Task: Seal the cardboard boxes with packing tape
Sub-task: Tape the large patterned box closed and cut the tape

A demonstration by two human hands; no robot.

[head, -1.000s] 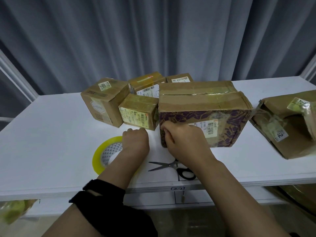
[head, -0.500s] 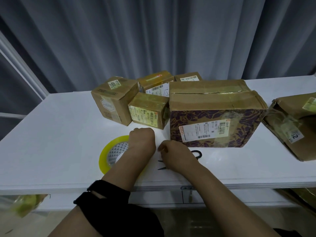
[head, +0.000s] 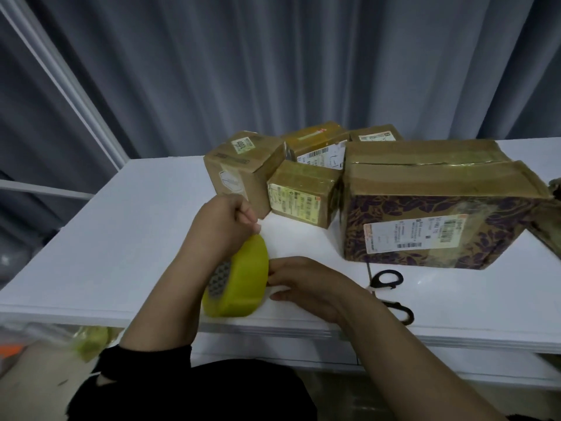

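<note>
A grey pleated curtain (head: 273, 71) hangs behind the white table (head: 106, 238).
</note>
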